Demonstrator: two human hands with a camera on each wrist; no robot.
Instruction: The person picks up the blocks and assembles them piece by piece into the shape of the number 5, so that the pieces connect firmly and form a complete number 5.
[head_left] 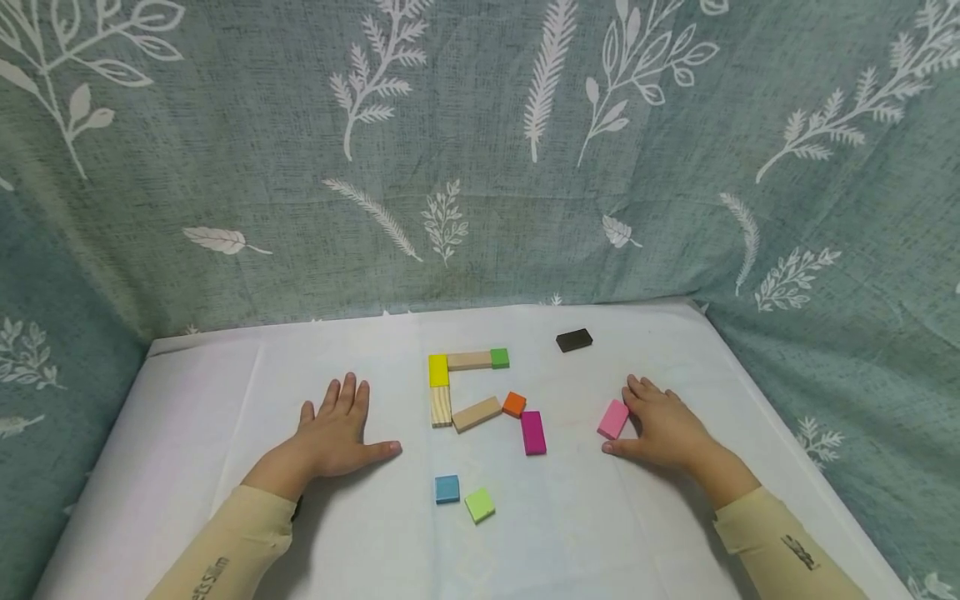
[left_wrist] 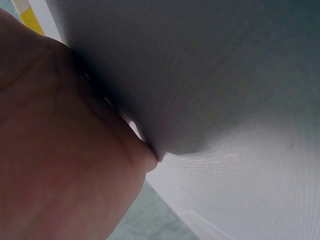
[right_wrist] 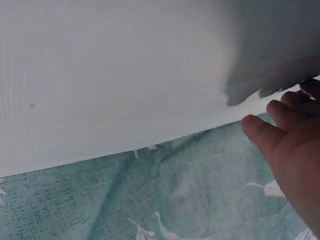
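My left hand [head_left: 337, 437], also in the left wrist view [left_wrist: 65, 145], is palm down over the white table, fingers spread, holding nothing. On the right, my right hand [head_left: 671, 433] has its fingers extended beside a pink block [head_left: 613, 419], thumb near the block's lower end; whether they touch is unclear. The right wrist view shows that hand's fingers [right_wrist: 285, 117] but not the block. Between the hands lie a yellow block [head_left: 438, 371], a striped block [head_left: 441, 407], two plain wooden blocks [head_left: 469, 361] [head_left: 477, 414], a green one [head_left: 499, 358], an orange one [head_left: 513, 405] and a magenta one [head_left: 533, 433].
Nearer the front lie a blue block [head_left: 447, 489] and a lime block [head_left: 480, 505]. A black block [head_left: 573, 340] is toward the back right. Something dark shows partly beneath the left sleeve [head_left: 232, 542]. Green leaf-patterned cloth [head_left: 480, 208] stands behind and beside the table [head_left: 360, 550].
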